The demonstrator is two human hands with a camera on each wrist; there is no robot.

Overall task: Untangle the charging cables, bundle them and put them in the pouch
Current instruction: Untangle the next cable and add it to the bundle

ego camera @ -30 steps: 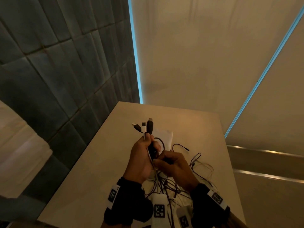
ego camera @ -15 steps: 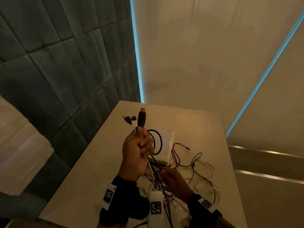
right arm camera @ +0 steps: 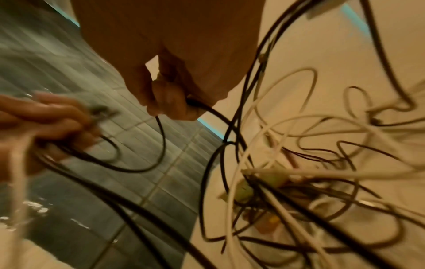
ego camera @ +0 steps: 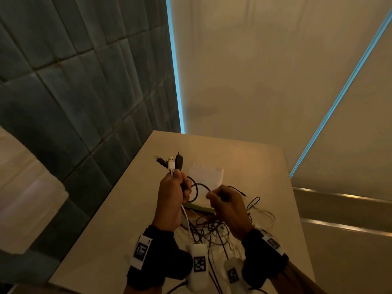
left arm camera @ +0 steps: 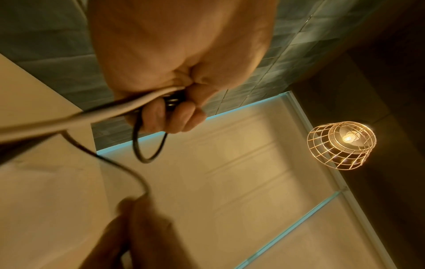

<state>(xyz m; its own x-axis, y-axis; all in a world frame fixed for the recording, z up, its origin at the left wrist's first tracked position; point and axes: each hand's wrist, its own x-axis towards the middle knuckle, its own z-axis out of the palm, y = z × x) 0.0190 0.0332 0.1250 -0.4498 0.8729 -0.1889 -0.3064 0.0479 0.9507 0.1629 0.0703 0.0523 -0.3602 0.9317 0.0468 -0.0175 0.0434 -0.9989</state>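
Since half a second ago, the right hand [ego camera: 228,205] has risen from the heap, pinching a thin black cable [ego camera: 196,188] that loops to the left hand [ego camera: 171,193], fisted round three gathered plug ends [ego camera: 170,163]. Most black and white cables [ego camera: 216,228] remain tangled on the beige table [ego camera: 101,234]. White pouch [ego camera: 206,174], far side, appears unfilled; bundling barely begun.

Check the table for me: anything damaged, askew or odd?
Only the expected mess: a tangle of black and white cables lies heaped on the table. The left hand grips several plug ends upright; the right hand pinches a black cable. No visible damage, though the views are blurred.
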